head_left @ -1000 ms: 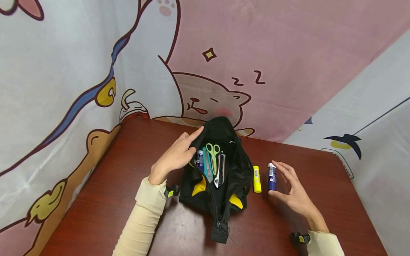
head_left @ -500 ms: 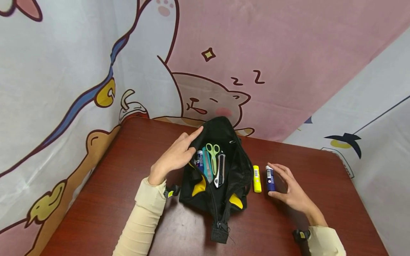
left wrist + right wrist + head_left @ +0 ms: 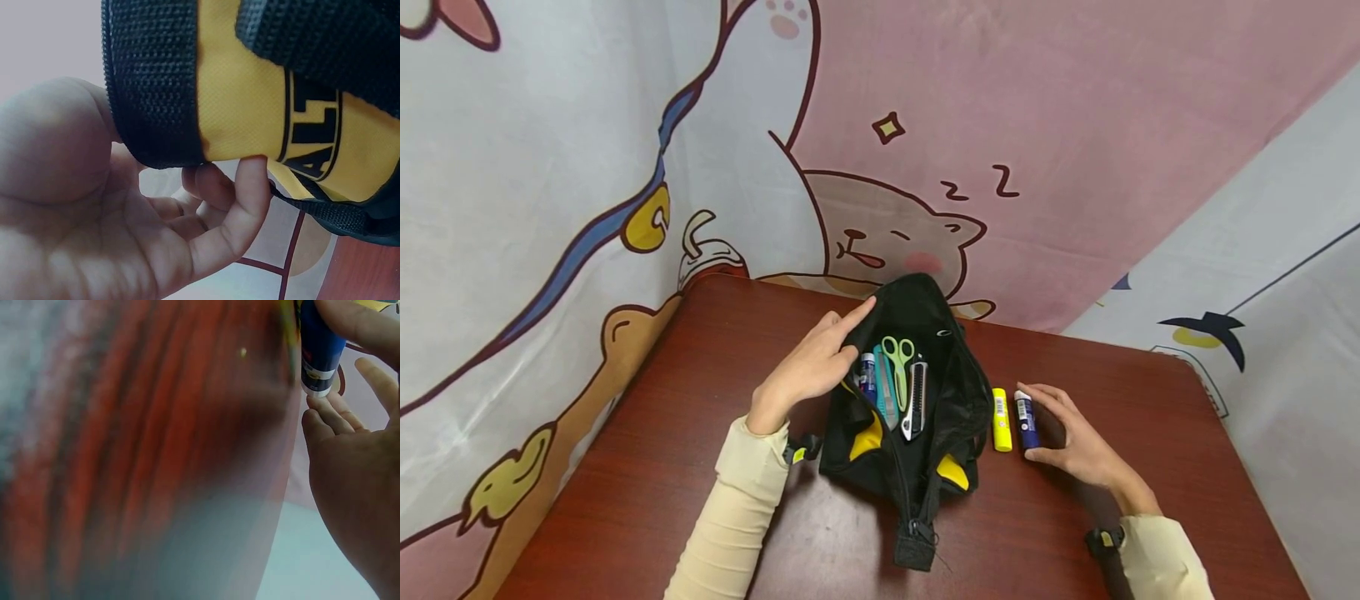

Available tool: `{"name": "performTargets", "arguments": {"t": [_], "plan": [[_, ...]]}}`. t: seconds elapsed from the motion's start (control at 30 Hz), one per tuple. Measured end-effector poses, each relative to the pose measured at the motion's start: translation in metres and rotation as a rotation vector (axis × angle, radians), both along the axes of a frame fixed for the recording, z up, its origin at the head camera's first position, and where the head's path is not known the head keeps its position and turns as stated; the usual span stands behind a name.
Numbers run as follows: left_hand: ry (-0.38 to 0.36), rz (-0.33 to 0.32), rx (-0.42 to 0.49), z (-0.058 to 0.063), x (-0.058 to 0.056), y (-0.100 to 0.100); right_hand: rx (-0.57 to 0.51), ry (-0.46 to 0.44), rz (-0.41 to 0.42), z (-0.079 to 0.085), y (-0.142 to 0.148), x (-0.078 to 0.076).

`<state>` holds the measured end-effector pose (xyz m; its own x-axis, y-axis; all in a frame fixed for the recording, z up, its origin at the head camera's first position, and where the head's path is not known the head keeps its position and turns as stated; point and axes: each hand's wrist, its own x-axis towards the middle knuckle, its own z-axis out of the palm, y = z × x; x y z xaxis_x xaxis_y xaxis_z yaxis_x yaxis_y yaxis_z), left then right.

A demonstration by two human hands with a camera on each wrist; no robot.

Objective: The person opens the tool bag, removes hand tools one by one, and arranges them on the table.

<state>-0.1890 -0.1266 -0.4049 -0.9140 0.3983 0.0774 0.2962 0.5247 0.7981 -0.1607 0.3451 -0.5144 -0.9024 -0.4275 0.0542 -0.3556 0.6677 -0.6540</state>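
My left hand grips the left edge of an open black bag. In the left wrist view its fingers curl under the yellow side of the bag. Inside lie green-handled scissors, a teal box cutter, a black-and-white utility knife and a blue glue stick. My right hand pinches another blue glue stick by its two ends, thumb at the base and fingers at the white cap. Just left of it lies a bright yellow stick with a label.
The brown table meets a cartoon-printed cloth backdrop along its back and left side. The bag's zipped end points toward the table's near side.
My right hand has shifted the blue glue stick left, close beside the yellow stick, and it leans slightly now. The left hand and the bag have stayed in place.
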Motion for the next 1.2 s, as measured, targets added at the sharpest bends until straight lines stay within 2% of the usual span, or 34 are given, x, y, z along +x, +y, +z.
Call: {"name": "performTargets", "arguments": {"t": [0.17,0.4,0.8,1.2], "plan": [[0.0,-0.002,0.003,-0.0006,-0.0003,-0.0001,-0.032,0.001,0.036,-0.0029,-0.0002,-0.0039],[-0.003,0.0,0.0,-0.0008,-0.0004,0.0008,0.0,0.007,0.046,-0.0032,-0.0003,-0.0064],[-0.023,0.006,-0.007,-0.0005,0.0002,0.0018,-0.041,0.007,0.081,-0.0071,-0.0011,-0.0095],[0.006,0.0,-0.007,-0.001,-0.0003,0.0007,-0.093,-0.071,0.064,-0.0058,-0.0018,-0.0094]]}}
